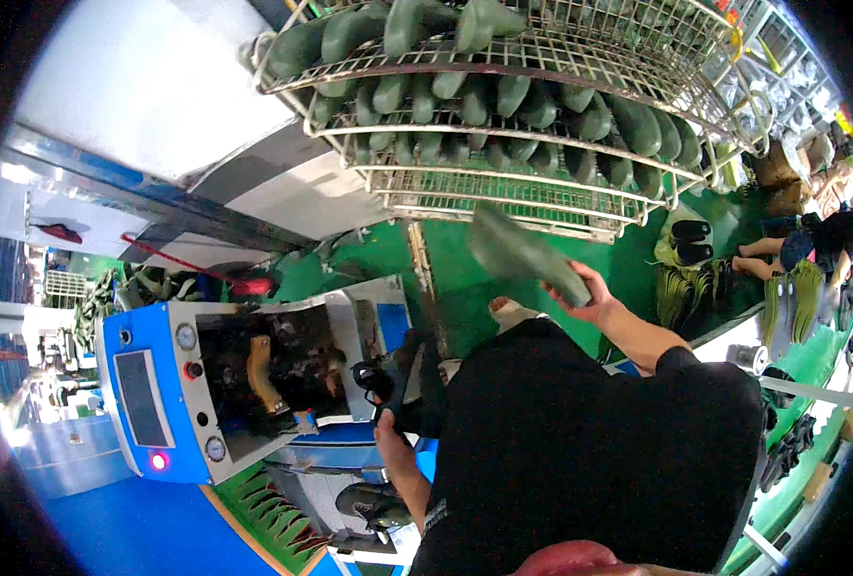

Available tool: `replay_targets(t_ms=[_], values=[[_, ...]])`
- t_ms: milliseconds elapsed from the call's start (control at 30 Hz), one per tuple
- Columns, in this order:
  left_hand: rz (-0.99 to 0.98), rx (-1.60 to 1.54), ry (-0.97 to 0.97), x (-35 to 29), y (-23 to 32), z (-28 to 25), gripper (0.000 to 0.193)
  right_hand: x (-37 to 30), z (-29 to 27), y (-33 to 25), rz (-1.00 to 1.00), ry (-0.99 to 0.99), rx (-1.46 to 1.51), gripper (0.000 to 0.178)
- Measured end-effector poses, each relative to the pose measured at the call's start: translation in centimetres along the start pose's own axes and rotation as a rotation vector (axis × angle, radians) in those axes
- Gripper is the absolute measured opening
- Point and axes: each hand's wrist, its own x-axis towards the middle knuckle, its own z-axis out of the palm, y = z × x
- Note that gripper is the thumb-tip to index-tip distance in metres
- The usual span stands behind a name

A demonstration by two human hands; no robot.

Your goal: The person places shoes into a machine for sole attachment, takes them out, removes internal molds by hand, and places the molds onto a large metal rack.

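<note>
My right hand [590, 293] is closed around the narrow end of a dark green shoe last [522, 252], raised at an angle over the green floor and slightly blurred. Lower left, my left hand [393, 437] has its fingers closed on a black piece [377, 379] that looks like a shoe upper; its outline merges with the dark clothing behind it. Beside that hand is a blue and white machine [172, 394] with a screen, gauges and a lit red lamp. A tan foot-shaped form [261, 372] stands in its dark opening.
Ahead, a wire rack [513, 130] holds several green lasts on its tiers. A dark sneaker [374, 507] lies below the machine. Green-edged shoe parts [690, 288] are stacked at right, near another person's arms [767, 254]. A red-ended rod [252, 286] lies behind the machine.
</note>
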Motion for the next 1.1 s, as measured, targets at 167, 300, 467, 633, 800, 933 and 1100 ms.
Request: replay_targets(t_ms=[167, 300, 467, 633, 800, 933, 1100], values=[[-0.05, -0.03, -0.129, 0.5, 0.9, 5.0, 0.049, -1.4, -6.4, -3.9, -0.192, -0.192, 0.538, 0.056], [-0.121, 0.024, -0.111, 1.6, 0.3, 7.4, 0.049, 3.6, -8.6, -7.5, -0.364, -0.283, 0.663, 0.054], [-0.098, 0.265, 0.104, 0.1, 1.1, 12.9, 0.061, 11.0, -4.9, -12.1, -0.318, -0.595, 0.546, 0.06], [0.08, 0.283, 0.188, -2.5, 1.9, 14.4, 0.056, 17.5, -2.2, -17.5, -0.484, -0.011, 0.429, 0.062], [0.076, 0.229, 0.388, -5.5, 0.8, 7.2, 0.051, 18.1, 2.0, -16.4, -0.518, 0.356, 0.119, 0.045], [0.259, -0.025, 0.422, -10.2, 2.1, 0.5, 0.066, 20.6, -10.5, -19.2, -0.28, 0.508, -0.229, 0.041], [0.769, -0.321, 0.546, -18.4, 1.4, -9.3, 0.055, 22.9, -7.7, -3.4, 0.292, 0.702, -0.457, 0.04]])
